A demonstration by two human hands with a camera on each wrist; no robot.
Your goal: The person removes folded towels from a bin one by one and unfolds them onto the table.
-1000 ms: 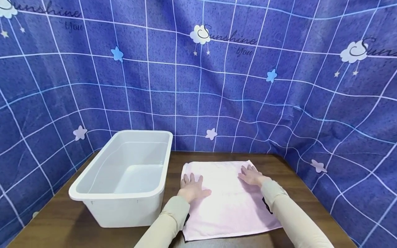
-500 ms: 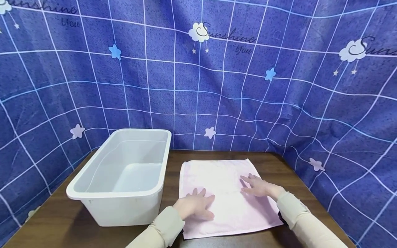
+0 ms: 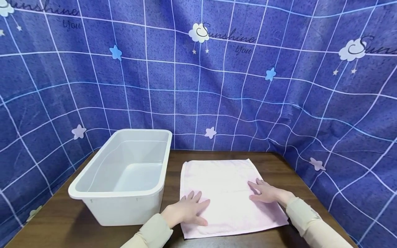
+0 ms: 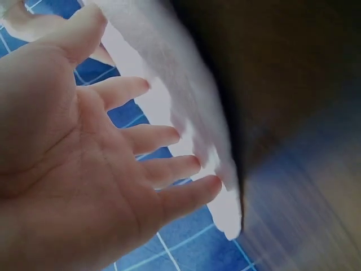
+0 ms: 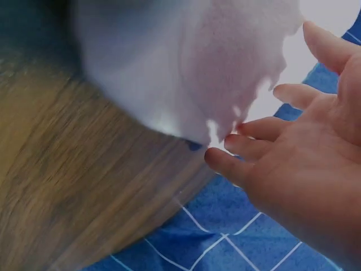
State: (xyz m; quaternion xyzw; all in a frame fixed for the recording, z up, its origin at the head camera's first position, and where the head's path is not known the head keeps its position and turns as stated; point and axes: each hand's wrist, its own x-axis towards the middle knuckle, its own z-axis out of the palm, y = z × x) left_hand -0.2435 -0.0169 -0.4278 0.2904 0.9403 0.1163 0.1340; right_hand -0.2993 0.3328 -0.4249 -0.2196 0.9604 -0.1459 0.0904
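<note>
A pale pink towel (image 3: 223,193) lies spread flat on the wooden table. On its near left part is my left hand (image 3: 189,208), fingers spread and straight. My right hand (image 3: 265,192) is over the towel's right edge, its fingers extended toward the middle. In the left wrist view the fingertips of the left hand (image 4: 113,152) meet the towel (image 4: 169,84) along its edge. The right wrist view has the right hand (image 5: 299,135) with its fingertips at the towel (image 5: 225,62). Neither hand grips anything.
A deep white plastic tub (image 3: 124,210) stands left of the towel, close to my left forearm. Dark brown wooden table (image 3: 263,158) runs beneath both. Blue curtain with a white grid and stars (image 3: 198,86) hangs behind and along the sides.
Both hands have slid back toward me over the towel and moved apart, the left one to the left, the right one to the right. The tub has stayed in place.
</note>
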